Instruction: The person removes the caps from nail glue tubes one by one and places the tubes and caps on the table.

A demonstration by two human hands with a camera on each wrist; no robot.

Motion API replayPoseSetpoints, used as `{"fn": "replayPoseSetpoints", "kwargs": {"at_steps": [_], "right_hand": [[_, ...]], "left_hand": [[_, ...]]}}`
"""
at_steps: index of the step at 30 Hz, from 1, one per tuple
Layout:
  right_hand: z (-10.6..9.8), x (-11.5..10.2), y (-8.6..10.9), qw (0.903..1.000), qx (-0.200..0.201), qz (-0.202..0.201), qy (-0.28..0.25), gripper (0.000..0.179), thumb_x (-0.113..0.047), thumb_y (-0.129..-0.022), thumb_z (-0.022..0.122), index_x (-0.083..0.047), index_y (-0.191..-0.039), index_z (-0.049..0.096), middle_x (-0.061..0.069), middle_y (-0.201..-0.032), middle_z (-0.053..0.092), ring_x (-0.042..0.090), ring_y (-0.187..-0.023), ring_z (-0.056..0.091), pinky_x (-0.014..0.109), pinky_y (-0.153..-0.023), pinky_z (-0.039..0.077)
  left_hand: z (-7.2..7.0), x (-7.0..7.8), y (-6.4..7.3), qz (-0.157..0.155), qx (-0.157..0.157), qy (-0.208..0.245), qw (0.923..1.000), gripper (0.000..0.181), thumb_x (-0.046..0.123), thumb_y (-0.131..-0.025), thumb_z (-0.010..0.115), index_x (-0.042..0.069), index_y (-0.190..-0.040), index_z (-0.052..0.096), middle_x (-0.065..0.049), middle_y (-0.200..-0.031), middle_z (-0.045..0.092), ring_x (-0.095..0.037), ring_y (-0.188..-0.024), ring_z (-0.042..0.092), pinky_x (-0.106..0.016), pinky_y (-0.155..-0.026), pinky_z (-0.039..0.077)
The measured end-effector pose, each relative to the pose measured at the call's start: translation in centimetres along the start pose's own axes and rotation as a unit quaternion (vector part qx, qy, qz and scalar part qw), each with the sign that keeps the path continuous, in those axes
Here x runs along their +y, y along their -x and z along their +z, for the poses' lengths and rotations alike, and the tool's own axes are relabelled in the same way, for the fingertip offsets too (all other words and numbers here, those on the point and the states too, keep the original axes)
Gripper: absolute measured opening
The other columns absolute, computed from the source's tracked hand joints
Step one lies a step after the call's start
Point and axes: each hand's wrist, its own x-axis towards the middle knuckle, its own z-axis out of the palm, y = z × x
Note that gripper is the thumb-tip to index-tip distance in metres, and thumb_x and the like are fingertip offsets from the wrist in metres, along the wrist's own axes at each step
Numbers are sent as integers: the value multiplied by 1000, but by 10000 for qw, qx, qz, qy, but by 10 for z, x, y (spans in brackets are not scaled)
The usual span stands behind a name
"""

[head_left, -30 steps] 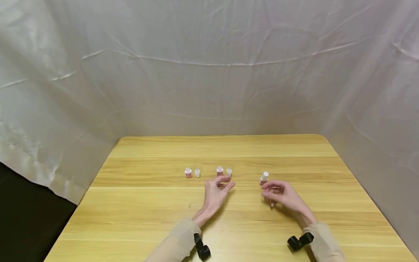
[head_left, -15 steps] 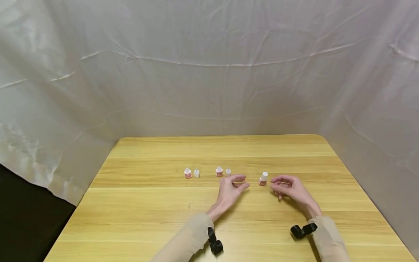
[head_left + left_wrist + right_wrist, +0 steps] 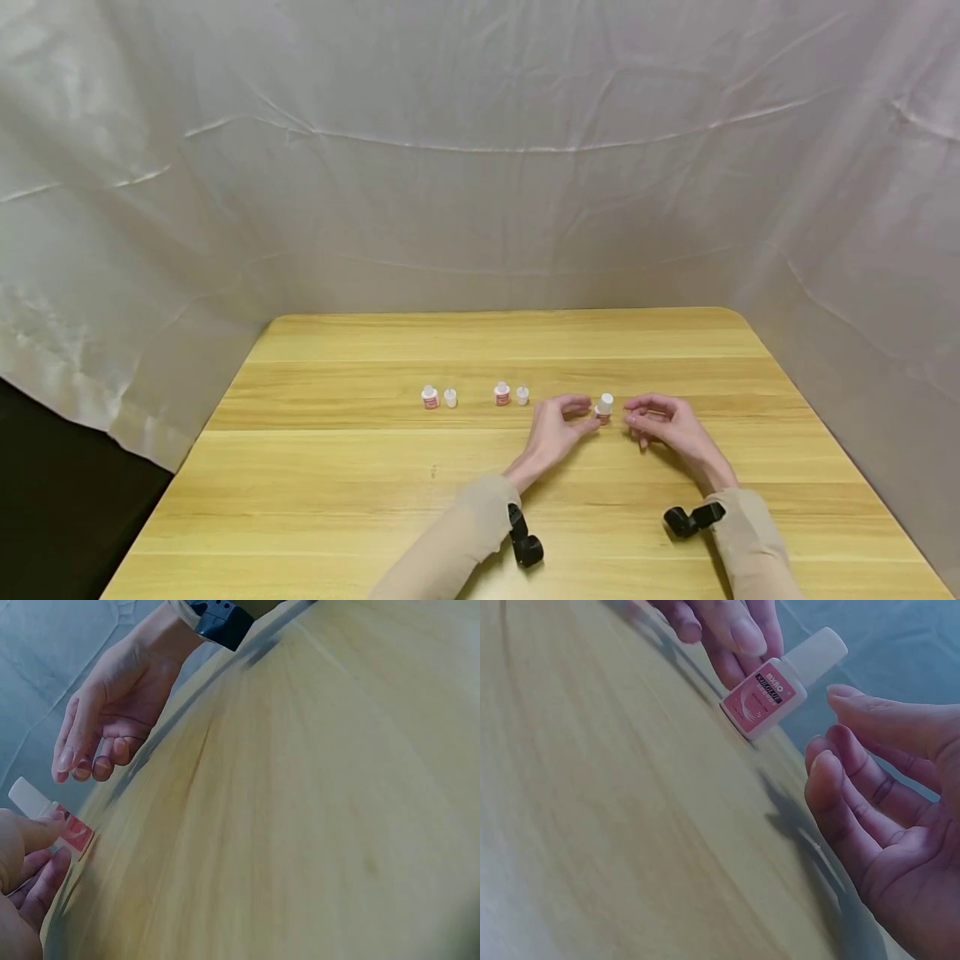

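Since the earlier frame, the left hand (image 3: 557,435) is moving rightward; in the head view, its half-spread fingers are partly covering the bottle (image 3: 605,402); whether they are pinching, I cannot tell. Two other bottles (image 3: 502,395) and two caps (image 3: 522,396) are standing further left on the surface (image 3: 360,492).

Left wrist: the right hand (image 3: 120,705) is hanging near, loosely curled, holding nothing.

Right wrist alone is showing the pink label (image 3: 759,701) legibly, apparently reading "MXBO", smaller print blurring.

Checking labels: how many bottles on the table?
3: left bottle and middle bottle, each with a loose white cap to its right; capped bottle between the left hand and right hand. None looks hidden.
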Motion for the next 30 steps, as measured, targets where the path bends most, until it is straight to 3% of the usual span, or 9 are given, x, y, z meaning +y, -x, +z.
{"fn": "replayPoseSetpoints", "kwargs": {"at_steps": [7, 18, 30], "right_hand": [[-1, 3, 1, 9996, 156, -217, -60, 35, -1, -97, 62, 22, -121, 50, 4, -86, 69, 9, -62, 64, 28, -54, 58], [1, 2, 0, 9991, 431, 2, 47, 40, -6, -98, 64, 21, -123, 50, 0, -88, 69, 8, -61, 63, 27, -54, 58], [8, -3, -1, 9985, 550, 56, 57, 45, -10, -96, 68, 20, -126, 49, 4, -91, 70, 9, -62, 63, 29, -56, 58]], "left_hand": [[9, 0, -7, -73, -19, -166, 9998, 37, 12, -84, 81, 8, -119, 71, -8, -116, 76, -18, -107, 74, -28, -101, 55], [13, -1, -15, 81, -66, -185, 9998, 28, 11, -86, 79, 7, -113, 75, -8, -109, 78, -15, -101, 75, -24, -95, 57], [0, -9, -8, 184, -174, -125, 9996, 21, 13, -86, 79, 9, -106, 77, -6, -104, 79, -10, -96, 75, -20, -92, 56]]}}
